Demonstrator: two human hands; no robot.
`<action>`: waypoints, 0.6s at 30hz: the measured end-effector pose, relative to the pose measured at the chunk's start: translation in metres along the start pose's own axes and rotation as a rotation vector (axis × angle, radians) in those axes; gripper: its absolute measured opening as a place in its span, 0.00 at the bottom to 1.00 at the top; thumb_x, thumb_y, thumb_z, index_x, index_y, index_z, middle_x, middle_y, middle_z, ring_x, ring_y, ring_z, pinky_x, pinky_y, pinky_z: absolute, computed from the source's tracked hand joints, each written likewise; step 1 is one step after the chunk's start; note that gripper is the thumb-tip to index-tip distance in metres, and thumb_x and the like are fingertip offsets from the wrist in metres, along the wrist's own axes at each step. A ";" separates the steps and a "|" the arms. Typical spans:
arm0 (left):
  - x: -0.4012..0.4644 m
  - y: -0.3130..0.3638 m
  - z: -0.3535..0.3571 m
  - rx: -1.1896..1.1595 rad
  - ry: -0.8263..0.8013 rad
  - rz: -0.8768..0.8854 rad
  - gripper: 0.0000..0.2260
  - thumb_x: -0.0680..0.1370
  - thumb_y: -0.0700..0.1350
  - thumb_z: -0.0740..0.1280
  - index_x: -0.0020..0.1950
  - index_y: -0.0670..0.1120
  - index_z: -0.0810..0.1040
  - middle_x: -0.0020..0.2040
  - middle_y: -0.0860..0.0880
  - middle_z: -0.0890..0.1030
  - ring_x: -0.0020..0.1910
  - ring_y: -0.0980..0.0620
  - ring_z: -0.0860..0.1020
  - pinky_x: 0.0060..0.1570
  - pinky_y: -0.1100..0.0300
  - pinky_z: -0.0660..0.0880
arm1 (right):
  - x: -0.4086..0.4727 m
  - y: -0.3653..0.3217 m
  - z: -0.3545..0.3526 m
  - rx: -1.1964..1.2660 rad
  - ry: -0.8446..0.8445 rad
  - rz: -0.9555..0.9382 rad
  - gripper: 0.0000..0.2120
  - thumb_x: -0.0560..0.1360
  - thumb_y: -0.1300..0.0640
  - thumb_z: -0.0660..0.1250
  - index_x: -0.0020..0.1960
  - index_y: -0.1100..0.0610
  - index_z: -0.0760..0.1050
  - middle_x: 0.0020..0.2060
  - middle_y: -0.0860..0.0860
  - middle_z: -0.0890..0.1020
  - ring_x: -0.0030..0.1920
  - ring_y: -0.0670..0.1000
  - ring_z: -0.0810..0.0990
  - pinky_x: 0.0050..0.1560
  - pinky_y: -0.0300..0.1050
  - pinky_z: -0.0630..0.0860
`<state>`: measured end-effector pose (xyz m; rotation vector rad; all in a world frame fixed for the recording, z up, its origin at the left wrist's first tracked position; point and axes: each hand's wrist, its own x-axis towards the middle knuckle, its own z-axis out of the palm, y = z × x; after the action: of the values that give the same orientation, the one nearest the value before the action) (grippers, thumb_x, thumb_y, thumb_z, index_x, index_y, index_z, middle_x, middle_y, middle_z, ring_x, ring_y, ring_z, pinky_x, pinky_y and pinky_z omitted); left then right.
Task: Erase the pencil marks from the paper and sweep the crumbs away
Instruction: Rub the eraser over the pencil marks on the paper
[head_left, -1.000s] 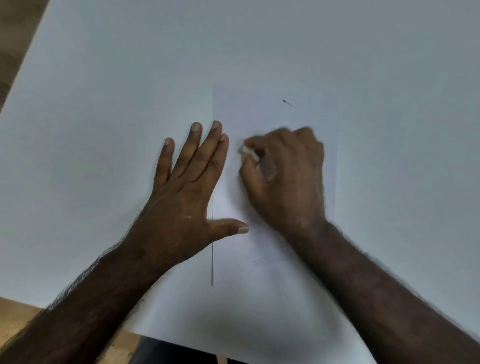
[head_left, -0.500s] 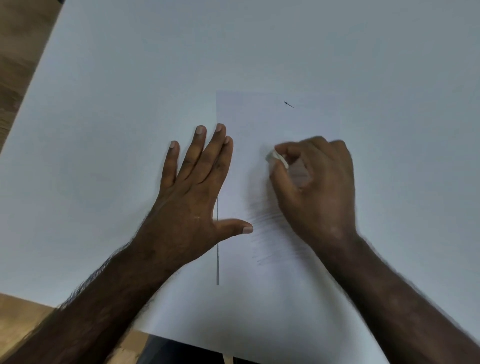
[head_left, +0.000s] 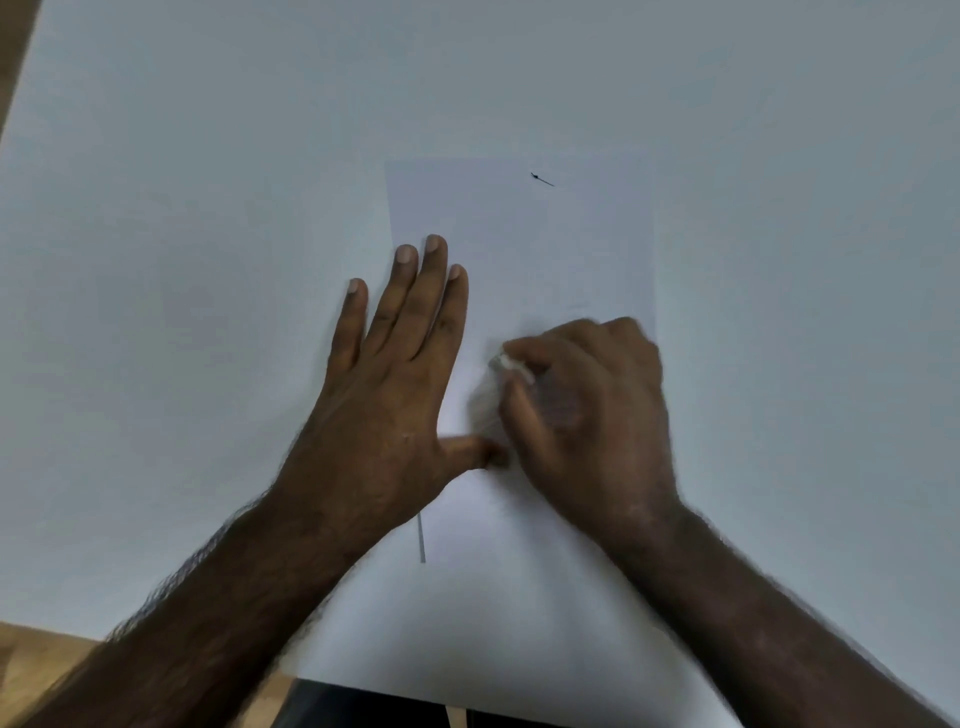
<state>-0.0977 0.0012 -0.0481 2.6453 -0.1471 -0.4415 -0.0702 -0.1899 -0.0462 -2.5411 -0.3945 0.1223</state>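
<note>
A white sheet of paper (head_left: 519, 234) lies on the white table (head_left: 208, 260). My left hand (head_left: 395, 384) presses flat on the sheet's left edge, fingers spread and thumb out to the right. My right hand (head_left: 587, 410) is closed around a small white eraser (head_left: 511, 366), whose tip touches the paper just right of my left hand. Motion blur smears the right hand. A small dark pencil mark (head_left: 542, 179) sits near the sheet's top. Faint grey smudging shows on the paper under the eraser.
The table's near edge (head_left: 363, 686) runs below my forearms, with wooden floor (head_left: 31, 670) at the lower left and upper left corners. A dark shape (head_left: 363, 709) sits under the near edge. White tabletop surrounds the sheet on all sides.
My right hand with the eraser has moved down and left on the paper, close to my left thumb. The left hand stays pressed in place.
</note>
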 end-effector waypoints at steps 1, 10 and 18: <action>0.000 0.000 0.001 -0.003 0.022 0.003 0.51 0.76 0.69 0.65 0.87 0.43 0.47 0.88 0.46 0.42 0.87 0.48 0.40 0.84 0.41 0.41 | -0.007 -0.005 0.002 -0.006 -0.048 -0.049 0.07 0.78 0.54 0.73 0.55 0.53 0.86 0.48 0.48 0.85 0.50 0.55 0.79 0.53 0.54 0.72; 0.001 -0.002 -0.002 0.025 -0.034 -0.002 0.60 0.69 0.76 0.66 0.87 0.44 0.44 0.87 0.46 0.39 0.86 0.47 0.38 0.84 0.39 0.41 | 0.034 0.017 -0.012 -0.175 0.170 0.080 0.05 0.77 0.54 0.72 0.50 0.50 0.86 0.45 0.47 0.86 0.47 0.59 0.79 0.52 0.52 0.68; 0.000 -0.002 0.000 0.015 0.002 0.003 0.55 0.74 0.74 0.66 0.88 0.44 0.45 0.88 0.47 0.41 0.87 0.47 0.40 0.84 0.41 0.41 | 0.015 0.000 -0.003 -0.217 0.033 -0.057 0.05 0.76 0.55 0.72 0.49 0.50 0.86 0.42 0.50 0.85 0.44 0.61 0.78 0.47 0.55 0.69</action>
<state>-0.0978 0.0034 -0.0492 2.6601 -0.1546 -0.4382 -0.0554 -0.1866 -0.0440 -2.7380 -0.4908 0.0156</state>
